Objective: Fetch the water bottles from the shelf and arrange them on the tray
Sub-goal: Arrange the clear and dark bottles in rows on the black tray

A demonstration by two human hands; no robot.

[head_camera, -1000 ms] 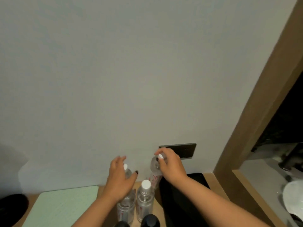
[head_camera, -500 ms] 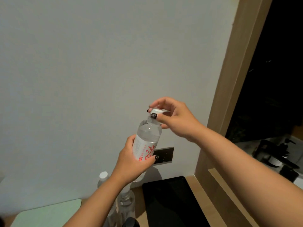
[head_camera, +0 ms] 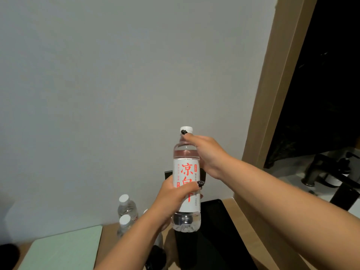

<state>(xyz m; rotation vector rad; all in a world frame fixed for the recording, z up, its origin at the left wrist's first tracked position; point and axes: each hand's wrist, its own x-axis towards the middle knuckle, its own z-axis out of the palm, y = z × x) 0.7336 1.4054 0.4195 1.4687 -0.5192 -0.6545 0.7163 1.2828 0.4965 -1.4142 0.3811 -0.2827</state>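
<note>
Head view, nearest first: left hand (head_camera: 173, 199) wraps the lower label of a clear plastic water bottle with white label and red characters (head_camera: 186, 184), thumb across the front. Bottle held upright in the air above a black rectangular tray (head_camera: 218, 236), long axis vertical, white cap up. Right hand (head_camera: 208, 154) grips its neck and shoulder from the right. Two more clear white-capped bottles (head_camera: 127, 209) stand on the wooden tabletop (head_camera: 109, 233), left of the tray, beside a pale green mat (head_camera: 62, 250). Grey wall (head_camera: 116, 75) behind.
</note>
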